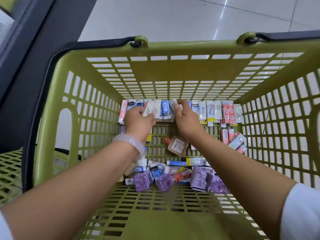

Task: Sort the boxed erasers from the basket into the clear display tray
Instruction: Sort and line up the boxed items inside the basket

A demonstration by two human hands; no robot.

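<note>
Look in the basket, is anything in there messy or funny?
Yes. The erasers along the far wall stand in a neat row, but those at the near end lie jumbled among purple packs. A brown square packet lies alone in the middle, unlike the rest.

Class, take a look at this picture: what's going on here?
A person is reaching with both hands into a green basket holding many small boxed erasers. The left hand holds a few white boxes from the row standing along the far wall; the right hand pinches another white box beside them. More boxes lie loose at the near end with some purple packs, and a tan pack sits mid-floor. No display tray is in view.
</note>
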